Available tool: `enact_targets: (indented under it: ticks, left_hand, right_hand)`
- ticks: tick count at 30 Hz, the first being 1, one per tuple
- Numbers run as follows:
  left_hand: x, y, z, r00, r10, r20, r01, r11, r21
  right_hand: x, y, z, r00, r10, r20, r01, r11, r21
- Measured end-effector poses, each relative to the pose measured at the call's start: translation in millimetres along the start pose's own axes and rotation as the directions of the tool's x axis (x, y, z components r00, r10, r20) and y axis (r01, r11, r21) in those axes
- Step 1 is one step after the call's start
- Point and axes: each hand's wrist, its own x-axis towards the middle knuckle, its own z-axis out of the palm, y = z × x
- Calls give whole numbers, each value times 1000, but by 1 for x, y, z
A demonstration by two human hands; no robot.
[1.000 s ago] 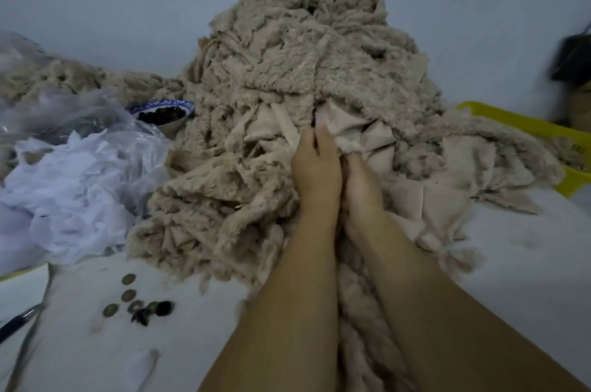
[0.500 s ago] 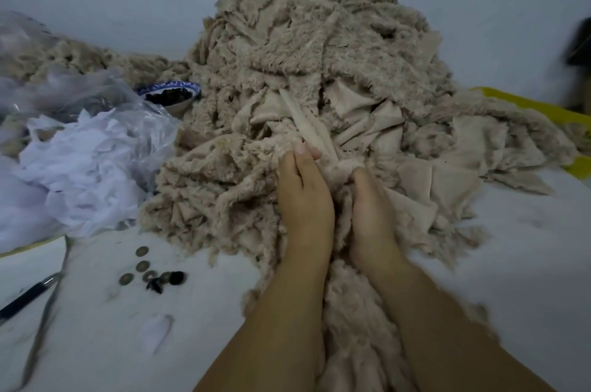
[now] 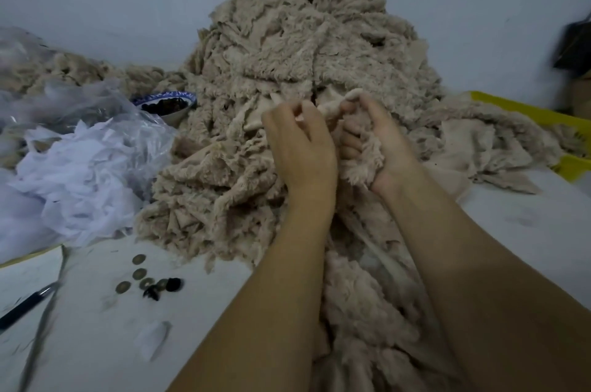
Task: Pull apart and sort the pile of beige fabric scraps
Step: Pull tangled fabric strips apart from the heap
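Observation:
A tall pile of beige fluffy fabric scraps (image 3: 307,49) fills the middle of the white table (image 3: 96,311) and rises against the wall. In front of it, my right hand (image 3: 377,142) grips a fluffy beige scrap (image 3: 361,164), fingers curled round it. My left hand (image 3: 297,145) sits right beside it with fingers curled, pinching the top end of the same strip (image 3: 332,105) near the fingertips. More beige scraps (image 3: 361,305) lie between my forearms toward me.
White tissue and clear plastic (image 3: 80,161) lie at the left. A blue-rimmed bowl (image 3: 166,103) of dark pieces stands behind it. Several coins and black buttons (image 3: 150,279) and a pen (image 3: 25,305) lie front left. A yellow tray (image 3: 543,113) is at the right.
Both hands came out of the pile and lifted, drawing a fluffy scrap up with them. The right hand turned palm inward round it.

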Motion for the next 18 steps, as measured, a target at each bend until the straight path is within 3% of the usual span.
enact_targets:
  ticks: [2,4,6,11,18]
  left_hand:
    - [-23,-16,-1,991,20,136,-24,999,26]
    - [-38,-26,-3,914,-140,381,137,990,35]
    - [-40,-31,-6,817,-282,503,284,956,74]
    - [-50,-30,-20,812,-348,468,351,933,84]
    - [-69,-22,-47,832,-425,356,456,890,-2]
  right_hand:
    - [5,10,-1,999,19,27,-21,997,79]
    - [7,21,-4,1000,-8,-23,9,998,69]
    - [5,33,-11,996,-41,-79,42,999,13]
    - [-10,56,-22,989,-46,-143,20,985,-172]
    - [-34,87,-19,968,-112,-227,74,983,-168]
